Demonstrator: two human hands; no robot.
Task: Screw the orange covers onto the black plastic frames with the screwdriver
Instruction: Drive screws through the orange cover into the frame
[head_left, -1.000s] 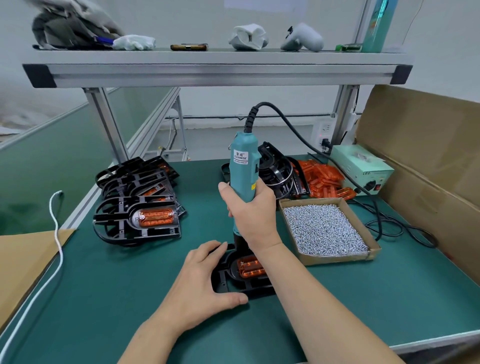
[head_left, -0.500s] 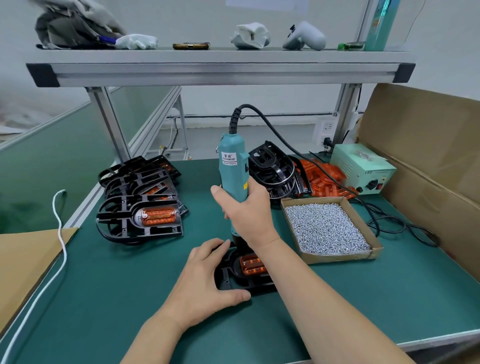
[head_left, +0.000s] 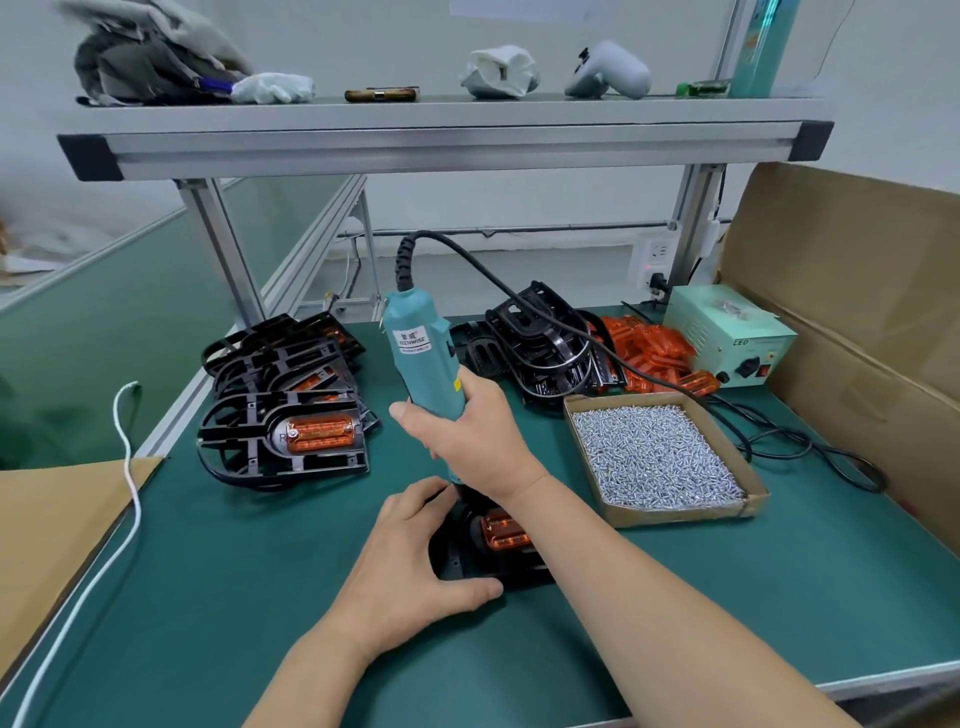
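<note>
Two hands are busy here. The right hand (head_left: 467, 441) is wrapped tight round the teal screwdriver (head_left: 423, 358), which stands nearly upright with its top leaning a bit away. Its tip is hidden behind that hand, so I can't tell if the bit is actually seated in a screw. It comes down at the far end of the orange cover (head_left: 504, 530), which sits in the black frame (head_left: 457, 566) lying flat on the green mat (head_left: 260, 597). The left hand (head_left: 410, 566) lies spread over the left part of that frame, fingers fairly straight and thumb along the near edge, pinning it down rather than grabbing it. I'd guess this cover is mid-fastening. Left of the frame and further back is a stack of finished frames (head_left: 280, 452), the top one wearing its cover, so a handful look done. Beyond the frame and a bit right is a pile of bare frames (head_left: 540, 348), with a heap of loose covers (head_left: 654, 353) beside it, so there's plenty left. Just right of the frame sits a cardboard tray (head_left: 670, 517) full of small screws (head_left: 654, 452). Further back on that side is a pale green power box (head_left: 727, 338). The screwdriver's black cord (head_left: 519, 291) arcs over the bare frames and might snag them. The right forearm crosses the frame's right side, close to the tray.
</note>
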